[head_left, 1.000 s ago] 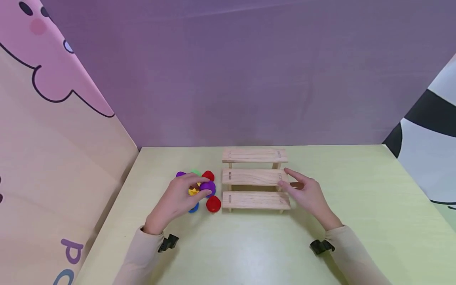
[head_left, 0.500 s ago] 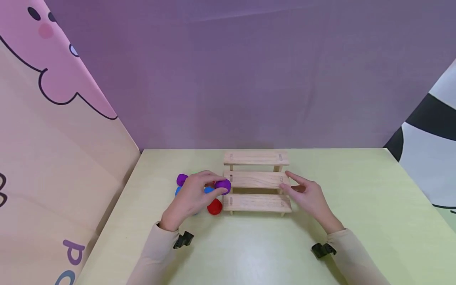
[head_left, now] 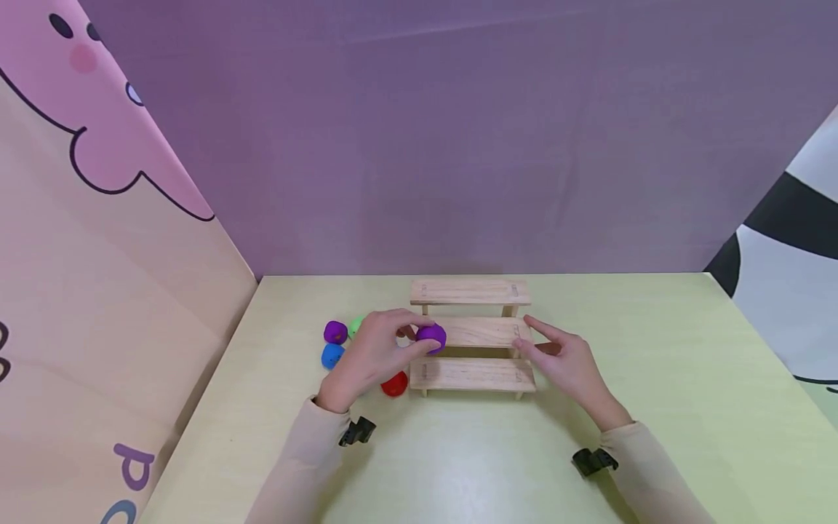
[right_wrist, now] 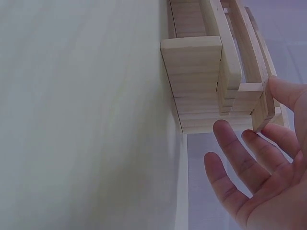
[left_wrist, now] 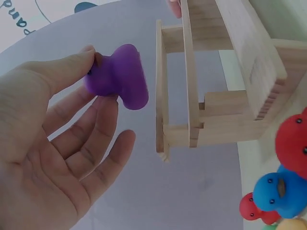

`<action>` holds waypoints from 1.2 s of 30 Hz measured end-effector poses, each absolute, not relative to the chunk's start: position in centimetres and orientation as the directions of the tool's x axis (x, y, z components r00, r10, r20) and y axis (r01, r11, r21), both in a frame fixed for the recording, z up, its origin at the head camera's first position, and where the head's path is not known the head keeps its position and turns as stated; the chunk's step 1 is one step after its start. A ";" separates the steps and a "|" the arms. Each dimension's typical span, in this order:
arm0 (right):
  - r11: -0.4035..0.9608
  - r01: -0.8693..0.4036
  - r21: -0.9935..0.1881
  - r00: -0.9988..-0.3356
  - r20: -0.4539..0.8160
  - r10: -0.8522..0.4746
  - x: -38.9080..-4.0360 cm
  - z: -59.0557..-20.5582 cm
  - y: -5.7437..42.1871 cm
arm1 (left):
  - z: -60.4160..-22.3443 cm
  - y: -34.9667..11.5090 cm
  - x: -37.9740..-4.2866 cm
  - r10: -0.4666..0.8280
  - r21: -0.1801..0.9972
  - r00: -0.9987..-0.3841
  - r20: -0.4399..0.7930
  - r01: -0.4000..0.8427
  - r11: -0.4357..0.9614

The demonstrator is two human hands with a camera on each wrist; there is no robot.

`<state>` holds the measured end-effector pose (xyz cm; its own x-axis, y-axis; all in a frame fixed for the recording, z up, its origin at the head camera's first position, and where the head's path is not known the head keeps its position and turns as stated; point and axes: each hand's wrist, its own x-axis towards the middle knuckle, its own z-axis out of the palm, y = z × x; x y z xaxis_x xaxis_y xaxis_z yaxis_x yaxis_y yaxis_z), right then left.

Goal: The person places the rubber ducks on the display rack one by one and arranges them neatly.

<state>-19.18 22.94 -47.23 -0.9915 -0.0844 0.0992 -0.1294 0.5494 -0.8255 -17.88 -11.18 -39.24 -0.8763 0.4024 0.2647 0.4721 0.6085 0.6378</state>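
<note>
Purple, smooth, rounded toy duck [head_left: 432, 338] pinched near a three-step pale wooden stand [head_left: 481, 332]

We see the person's left hand [head_left: 376, 355] pinching the purple duck between thumb and fingertips, its other fingers loosely bent and spread apart. The duck is in the air; from the head it overlaps the left end of the stand's middle board, while from the left wrist we make out a gap between duck and stand.

At the other end, we find the right hand [head_left: 566, 360] with thumb and index finger pinching the right end of that middle board, its remaining fingers spread below the wood.

On the pale wood-grained table [head_left: 487, 458], left of the stand, we count a second purple toy duck [head_left: 336, 332], a blue toy duck [head_left: 332, 356] just beside it, a bright green toy duck [head_left: 356, 327] partly behind the left hand, and a red toy duck [head_left: 395, 384] near the stand's front left corner. We cannot tell how many more the left hand hides.

Both beige sleeves [head_left: 655, 469] have a black clip-like piece [head_left: 594, 461] near the cuff, and behind the table we see a plain purple wall [head_left: 458, 131].
</note>
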 end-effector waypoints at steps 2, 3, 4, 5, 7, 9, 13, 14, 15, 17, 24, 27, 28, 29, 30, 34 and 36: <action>0.550 -0.133 -0.825 -0.991 0.101 -0.087 -19.3 -47.3 23.0 | -39.0 -10.7 -18.2 0.410 0.638 -0.873 0.263 0.476 0.605; 0.550 -0.135 -0.824 -0.991 0.103 -0.089 -19.3 -47.4 23.0 | -38.9 -10.5 -18.3 0.411 0.640 -0.874 0.260 0.474 0.604; 0.550 -0.135 -0.824 -0.991 0.103 -0.089 -19.3 -47.4 23.0 | -38.9 -10.2 -18.5 0.410 0.642 -0.875 0.256 0.471 0.605; 0.549 -0.136 -0.825 -0.991 0.104 -0.088 -19.3 -47.4 23.0 | -38.8 -10.0 -18.6 0.410 0.645 -0.877 0.252 0.468 0.604; 0.548 -0.141 -0.824 -0.990 0.110 -0.090 -19.3 -47.5 23.0 | -38.7 -9.6 -18.9 0.407 0.652 -0.880 0.247 0.461 0.602; 0.543 -0.143 -0.828 -0.990 0.113 -0.088 -19.3 -47.4 23.0 | -38.6 -9.1 -19.1 0.400 0.653 -0.883 0.245 0.455 0.605; 0.536 -0.148 -0.831 -0.989 0.118 -0.091 -19.2 -47.2 23.1 | -38.4 -8.2 -19.5 0.398 0.653 -0.886 0.239 0.450 0.610; 0.536 -0.148 -0.831 -0.989 0.118 -0.091 -19.2 -47.1 23.1 | -38.3 -8.0 -19.7 0.397 0.653 -0.887 0.236 0.447 0.611; 0.537 -0.149 -0.831 -0.989 0.119 -0.090 -19.2 -47.1 23.1 | -38.3 -7.7 -19.8 0.395 0.656 -0.888 0.235 0.445 0.610; 0.538 -0.152 -0.829 -0.988 0.122 -0.090 -19.1 -47.0 23.1 | -38.2 -7.2 -20.1 0.393 0.657 -0.888 0.239 0.446 0.607; 0.549 -0.161 -0.820 -0.987 0.128 -0.099 -19.1 -47.1 23.2 | -37.9 -5.9 -21.1 0.404 0.670 -0.876 0.263 0.467 0.577; 0.547 -0.155 -0.823 -0.988 0.120 -0.099 -19.1 -47.0 23.1 | -37.6 -5.6 -21.5 0.406 0.674 -0.874 0.268 0.471 0.569; 0.547 -0.154 -0.823 -0.988 0.119 -0.099 -19.1 -46.9 23.1 | -37.6 -5.4 -21.6 0.406 0.674 -0.872 0.272 0.474 0.567; 0.548 -0.153 -0.822 -0.988 0.119 -0.098 -19.1 -46.9 23.1 | -37.4 -5.3 -21.7 0.406 0.674 -0.872 0.272 0.474 0.567; 0.548 -0.153 -0.823 -0.988 0.119 -0.097 -19.0 -46.9 23.1 | -37.3 -5.1 -21.8 0.406 0.670 -0.873 0.271 0.474 0.571; 0.539 -0.159 -0.827 -0.987 0.124 -0.101 -19.1 -46.9 23.2 | -36.8 -4.5 -22.6 0.400 0.659 -0.876 0.270 0.471 0.586; 0.534 -0.162 -0.830 -0.987 0.126 -0.104 -19.1 -47.0 23.2 | -36.5 -4.2 -23.1 0.399 0.653 -0.874 0.278 0.477 0.589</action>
<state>-19.13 23.22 -46.99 -0.9866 -0.1042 0.1257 -0.1621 0.5338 -0.8299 -23.10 -4.19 -36.49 -0.8738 0.3992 0.2777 0.4765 0.5891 0.6526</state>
